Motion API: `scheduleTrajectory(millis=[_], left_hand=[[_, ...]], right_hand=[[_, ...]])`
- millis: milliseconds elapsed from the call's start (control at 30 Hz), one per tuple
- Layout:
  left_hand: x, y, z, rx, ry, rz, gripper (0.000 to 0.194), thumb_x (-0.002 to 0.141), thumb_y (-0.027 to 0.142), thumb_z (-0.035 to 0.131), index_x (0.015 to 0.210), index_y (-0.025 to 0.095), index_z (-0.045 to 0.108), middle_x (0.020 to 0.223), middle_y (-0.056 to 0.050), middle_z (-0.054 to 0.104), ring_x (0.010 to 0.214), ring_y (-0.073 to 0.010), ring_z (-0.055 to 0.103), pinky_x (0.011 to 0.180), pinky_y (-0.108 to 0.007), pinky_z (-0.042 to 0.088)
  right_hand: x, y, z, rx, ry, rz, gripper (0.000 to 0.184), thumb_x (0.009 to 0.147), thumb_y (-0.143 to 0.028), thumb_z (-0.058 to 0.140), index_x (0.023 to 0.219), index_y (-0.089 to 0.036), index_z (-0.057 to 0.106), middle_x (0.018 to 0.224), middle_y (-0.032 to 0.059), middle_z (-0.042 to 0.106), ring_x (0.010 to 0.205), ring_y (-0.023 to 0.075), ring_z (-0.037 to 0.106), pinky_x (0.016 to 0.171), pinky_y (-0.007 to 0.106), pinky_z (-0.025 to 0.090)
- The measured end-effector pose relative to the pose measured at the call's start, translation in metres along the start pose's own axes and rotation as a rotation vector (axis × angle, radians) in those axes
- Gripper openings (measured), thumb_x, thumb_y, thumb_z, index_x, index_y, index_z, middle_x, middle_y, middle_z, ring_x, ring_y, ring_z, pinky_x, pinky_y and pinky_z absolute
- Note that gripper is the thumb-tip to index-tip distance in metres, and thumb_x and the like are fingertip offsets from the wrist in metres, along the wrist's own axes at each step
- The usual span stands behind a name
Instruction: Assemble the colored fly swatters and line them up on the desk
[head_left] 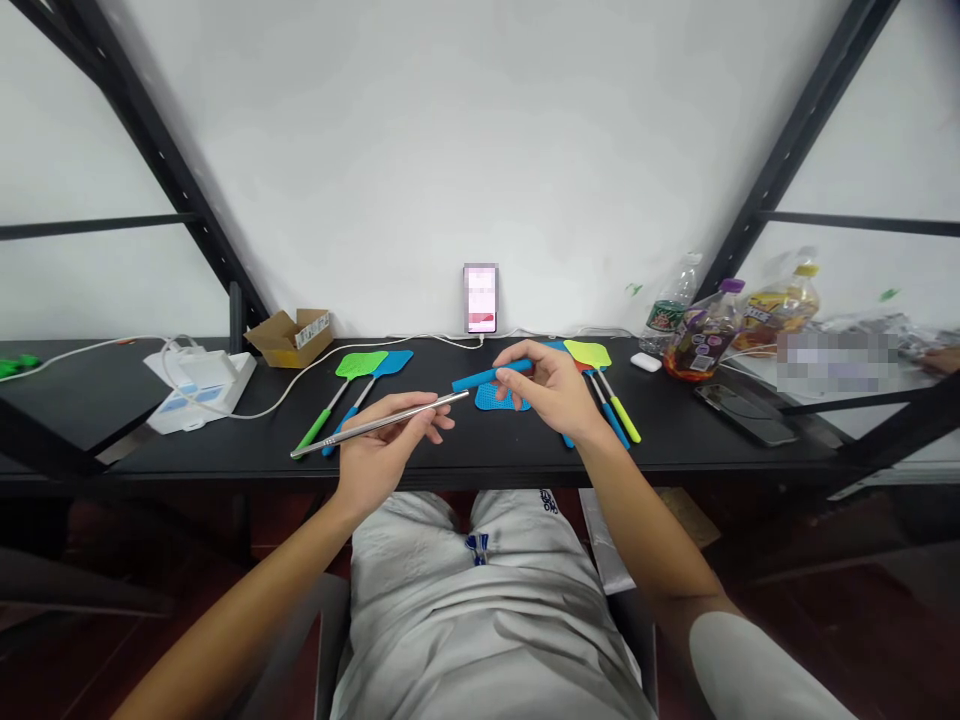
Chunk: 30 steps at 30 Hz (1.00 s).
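My left hand (382, 445) holds a thin silver metal rod (379, 424) over the front of the black table, its right end tilted up. In my right hand (551, 385) is a blue handle sleeve (476, 380), pinched between thumb and fingers. The rod's right end lies close to the sleeve's left end, apart from it. Below the sleeve a blue flyswatter head (489, 398) rests on the table, partly hidden by my right hand. To the left lie a green flyswatter (361, 365) and a blue flyswatter (392, 362); to the right, a yellow-green flyswatter (589, 353) among others partly covered.
A phone (481, 300) stands against the wall. An open cardboard box (291, 338) and a white power strip (199, 385) with cables are at left. Several bottles, including one with a purple cap (701, 335), an earbud case (646, 362) and a dark phone (746, 414) are at right.
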<state>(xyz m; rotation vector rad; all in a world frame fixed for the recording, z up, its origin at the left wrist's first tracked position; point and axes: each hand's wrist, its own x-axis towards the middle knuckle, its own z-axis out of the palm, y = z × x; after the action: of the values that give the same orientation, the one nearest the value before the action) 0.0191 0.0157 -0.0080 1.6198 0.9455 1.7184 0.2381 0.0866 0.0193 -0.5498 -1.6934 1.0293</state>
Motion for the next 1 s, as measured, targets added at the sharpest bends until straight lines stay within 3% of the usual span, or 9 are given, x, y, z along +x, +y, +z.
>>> scheduleTrajectory(millis=[233,533,1000], left_hand=[[0.003,-0.002,-0.002,-0.085,0.096,0.067,0.015,0.088,0.024,0.07,0.1,0.014,0.072,0.088,-0.009,0.077,0.074,-0.0228,0.075,0.059,-0.033,0.06],[0.001,0.001,-0.003,-0.143,0.036,0.021,0.016,0.089,0.023,0.07,0.101,0.014,0.072,0.091,-0.011,0.077,0.075,-0.0239,0.075,0.057,-0.033,0.058],[0.0,0.01,-0.007,-0.118,0.031,0.035,0.013,0.091,0.023,0.068,0.1,0.015,0.073,0.084,-0.008,0.076,0.073,-0.0222,0.074,0.055,-0.031,0.057]], right_hand=[[0.001,0.004,-0.003,-0.014,0.026,-0.015,0.02,0.087,-0.034,0.07,0.095,-0.017,0.064,0.069,0.0,0.065,0.059,0.0107,0.062,0.049,0.021,0.047],[0.001,0.006,0.002,0.017,0.009,-0.017,0.022,0.088,-0.036,0.069,0.095,-0.016,0.062,0.074,0.0019,0.068,0.063,0.0127,0.066,0.048,0.021,0.047],[0.001,0.012,0.002,-0.014,-0.2,0.064,0.027,0.095,-0.044,0.059,0.096,-0.017,0.06,0.077,0.0026,0.07,0.06,0.0121,0.066,0.051,0.022,0.048]])
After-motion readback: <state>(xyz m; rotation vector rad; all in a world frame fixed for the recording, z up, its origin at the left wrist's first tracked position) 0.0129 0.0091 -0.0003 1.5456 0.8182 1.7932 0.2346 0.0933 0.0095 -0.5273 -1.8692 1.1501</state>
